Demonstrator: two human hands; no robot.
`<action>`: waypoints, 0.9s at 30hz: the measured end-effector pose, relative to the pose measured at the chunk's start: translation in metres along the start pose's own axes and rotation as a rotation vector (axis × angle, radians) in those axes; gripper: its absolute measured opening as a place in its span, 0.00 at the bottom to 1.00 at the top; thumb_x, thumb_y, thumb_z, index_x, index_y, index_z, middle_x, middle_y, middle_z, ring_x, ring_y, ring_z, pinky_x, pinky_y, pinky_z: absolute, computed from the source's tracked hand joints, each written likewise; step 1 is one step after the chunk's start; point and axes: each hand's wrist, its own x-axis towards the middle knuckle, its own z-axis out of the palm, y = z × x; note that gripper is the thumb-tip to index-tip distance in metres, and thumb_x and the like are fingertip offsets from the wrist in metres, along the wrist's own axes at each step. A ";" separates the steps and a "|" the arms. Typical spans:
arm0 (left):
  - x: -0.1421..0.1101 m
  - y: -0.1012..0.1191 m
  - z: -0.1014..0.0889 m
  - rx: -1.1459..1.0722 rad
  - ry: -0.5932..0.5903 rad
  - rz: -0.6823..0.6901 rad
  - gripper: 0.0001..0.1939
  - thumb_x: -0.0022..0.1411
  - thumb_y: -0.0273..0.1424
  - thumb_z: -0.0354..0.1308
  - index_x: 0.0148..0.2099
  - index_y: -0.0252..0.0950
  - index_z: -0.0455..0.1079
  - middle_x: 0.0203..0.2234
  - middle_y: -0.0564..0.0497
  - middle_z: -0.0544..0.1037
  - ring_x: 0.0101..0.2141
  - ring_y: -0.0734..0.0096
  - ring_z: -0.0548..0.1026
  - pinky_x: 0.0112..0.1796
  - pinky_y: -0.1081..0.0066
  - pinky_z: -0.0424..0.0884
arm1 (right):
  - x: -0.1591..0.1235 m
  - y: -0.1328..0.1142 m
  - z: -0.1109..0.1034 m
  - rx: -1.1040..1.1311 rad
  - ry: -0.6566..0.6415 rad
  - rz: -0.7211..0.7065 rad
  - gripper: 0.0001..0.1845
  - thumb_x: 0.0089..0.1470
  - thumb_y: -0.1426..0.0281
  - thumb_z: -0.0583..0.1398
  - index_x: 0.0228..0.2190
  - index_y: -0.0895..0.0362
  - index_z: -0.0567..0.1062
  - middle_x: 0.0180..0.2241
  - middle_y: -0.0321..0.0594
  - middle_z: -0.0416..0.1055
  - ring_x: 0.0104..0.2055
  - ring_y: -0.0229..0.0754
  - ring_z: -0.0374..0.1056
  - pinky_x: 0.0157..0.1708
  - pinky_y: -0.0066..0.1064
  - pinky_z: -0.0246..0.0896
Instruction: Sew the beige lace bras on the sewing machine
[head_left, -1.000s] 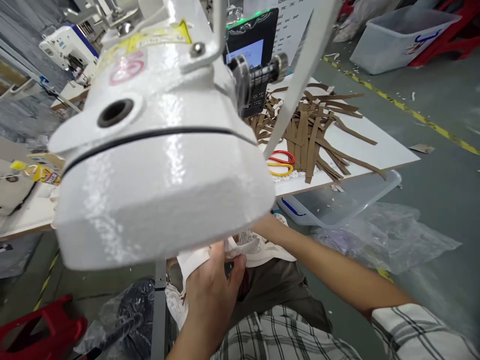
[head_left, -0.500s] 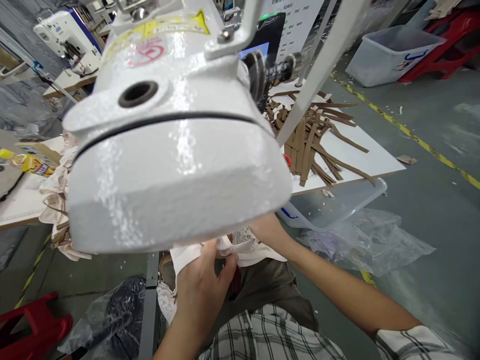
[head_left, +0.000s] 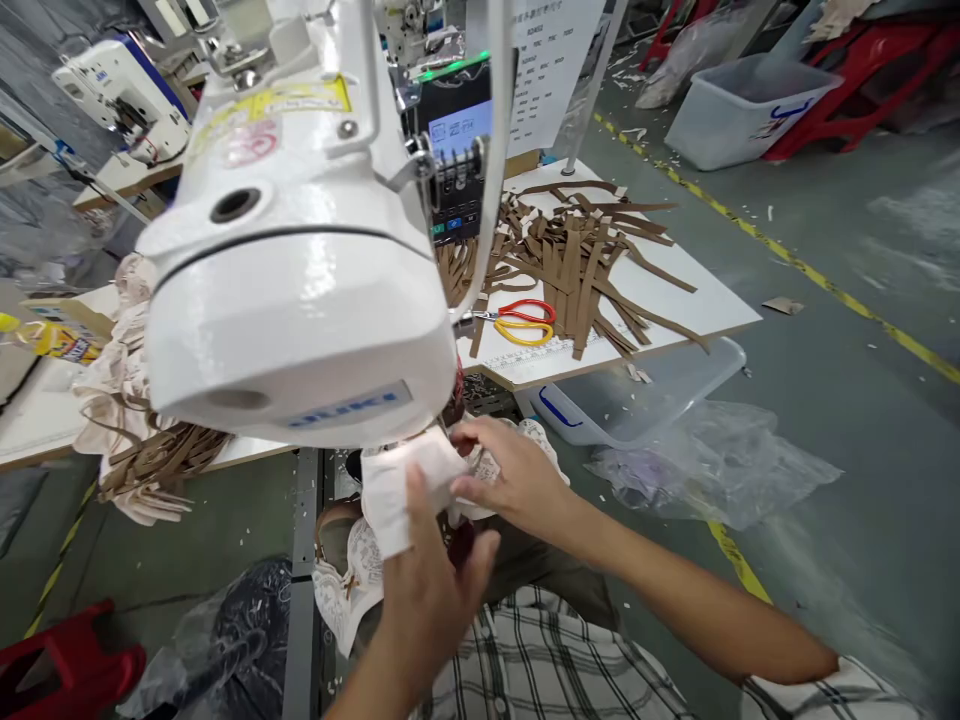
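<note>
Below the head of a white sewing machine point(head_left: 300, 340), both hands are on a pale bra point(head_left: 341, 590) with lace cups and brown straps. My left hand point(head_left: 431, 580) holds its smooth white band point(head_left: 409, 480). The index finger lies on top of the fabric, the thumb stands apart, and the other fingers are hidden beneath. My right hand point(head_left: 517, 480) pinches the bra's lacy part near the machine, thumb and fingertips together. The needle area is hidden by the machine head. Part of the bra hangs over my lap.
Red-and-yellow-handled scissors point(head_left: 525, 322) lie on the white tabletop point(head_left: 720, 310) beside many brown straps point(head_left: 574, 270). A control screen point(head_left: 457, 140) stands behind them. More bra pieces point(head_left: 127, 360) are piled at left. Beneath the table's right side is a clear bin point(head_left: 660, 400).
My view has drawn back from the machine head, uncovering the scissors and screen. My right hand has come out from behind the head, and the white band now shows more fully.
</note>
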 end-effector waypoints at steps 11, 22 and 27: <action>-0.004 -0.001 -0.033 -0.367 -0.067 0.213 0.23 0.66 0.24 0.53 0.62 0.35 0.63 0.50 0.40 0.78 0.51 0.57 0.76 0.49 0.61 0.74 | -0.043 -0.002 -0.018 0.520 -0.368 0.274 0.19 0.55 0.54 0.63 0.29 0.59 0.73 0.26 0.32 0.66 0.28 0.33 0.60 0.27 0.25 0.54; 0.014 -0.028 0.010 -1.364 -0.794 -0.776 0.19 0.61 0.47 0.59 0.32 0.35 0.72 0.18 0.53 0.70 0.24 0.69 0.72 0.32 0.69 0.68 | -0.046 0.016 0.006 -0.679 -0.068 -0.530 0.11 0.64 0.72 0.55 0.35 0.56 0.77 0.28 0.37 0.74 0.30 0.39 0.66 0.31 0.32 0.54; 0.003 -0.028 0.016 -1.561 -0.585 -0.854 0.16 0.59 0.42 0.63 0.31 0.34 0.73 0.22 0.54 0.71 0.25 0.76 0.68 0.30 0.75 0.63 | -0.051 0.020 0.009 -0.449 0.116 -0.424 0.12 0.60 0.71 0.59 0.46 0.55 0.73 0.42 0.45 0.74 0.46 0.45 0.68 0.46 0.37 0.64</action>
